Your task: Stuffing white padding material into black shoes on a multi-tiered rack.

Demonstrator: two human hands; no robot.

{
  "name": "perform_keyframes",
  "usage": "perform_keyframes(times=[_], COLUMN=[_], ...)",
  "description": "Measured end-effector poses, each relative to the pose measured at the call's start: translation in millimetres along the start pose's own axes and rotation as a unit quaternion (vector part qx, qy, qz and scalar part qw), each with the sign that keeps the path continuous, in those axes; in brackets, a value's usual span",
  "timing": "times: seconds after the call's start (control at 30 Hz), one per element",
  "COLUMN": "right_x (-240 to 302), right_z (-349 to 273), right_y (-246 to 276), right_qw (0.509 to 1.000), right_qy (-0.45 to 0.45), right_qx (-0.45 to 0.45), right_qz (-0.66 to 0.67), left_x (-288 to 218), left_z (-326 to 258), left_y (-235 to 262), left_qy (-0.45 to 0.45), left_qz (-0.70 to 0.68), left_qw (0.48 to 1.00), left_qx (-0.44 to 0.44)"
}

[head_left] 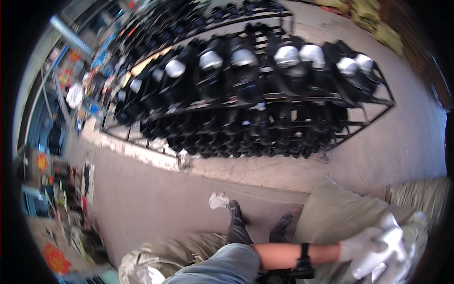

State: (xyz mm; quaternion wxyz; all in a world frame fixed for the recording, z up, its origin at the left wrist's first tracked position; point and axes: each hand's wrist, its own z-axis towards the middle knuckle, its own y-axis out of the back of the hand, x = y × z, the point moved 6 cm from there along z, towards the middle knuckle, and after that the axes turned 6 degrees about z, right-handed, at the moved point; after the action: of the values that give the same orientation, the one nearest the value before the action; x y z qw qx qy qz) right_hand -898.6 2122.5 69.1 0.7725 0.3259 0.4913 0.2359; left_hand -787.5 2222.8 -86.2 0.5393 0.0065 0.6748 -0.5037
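My left arm, in a light blue sleeve with a black band at the wrist, reaches across to the right. My left hand (360, 245) wears a pale glove and is closed on a glossy white thing (391, 241). Motion blur smears that thing, and its kind cannot be made out. Both are over a large olive-grey sack (338, 213) at the lower right. My right hand does not show.
Ahead stands a black metal rack (373, 116) of black shoes (243, 78), several with silvery toes. Another full sack (182, 248) lies at the lower left. A crumpled white scrap (218, 200) lies near my feet. Yellowish sacks (366, 16) lie at the far right.
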Motion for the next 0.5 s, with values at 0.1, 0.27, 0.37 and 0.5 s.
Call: perform_keyframes(times=[0.1,0.27,0.37,0.5], right_x=[182,494,618,772], right_z=[52,17,13,18], right_y=[18,52,78,69], right_qw=[0.762,0.655,0.574,0.266], right_qy=[0.180,0.462,0.420,0.033], right_qx=[0.149,0.239,0.220,0.426], right_qz=[0.604,0.548,0.667,0.864], left_x=[-40,-96,-140,-235], left_z=[-62,-277,-357,-436], left_y=[144,384,470,596], left_qy=[0.169,0.155,0.076,-0.051], left_qz=[-0.251,-0.194,-0.188,0.459], left_qw=[0.953,0.912,0.903,0.735], left_qx=[-0.025,-0.326,-0.378,-0.496])
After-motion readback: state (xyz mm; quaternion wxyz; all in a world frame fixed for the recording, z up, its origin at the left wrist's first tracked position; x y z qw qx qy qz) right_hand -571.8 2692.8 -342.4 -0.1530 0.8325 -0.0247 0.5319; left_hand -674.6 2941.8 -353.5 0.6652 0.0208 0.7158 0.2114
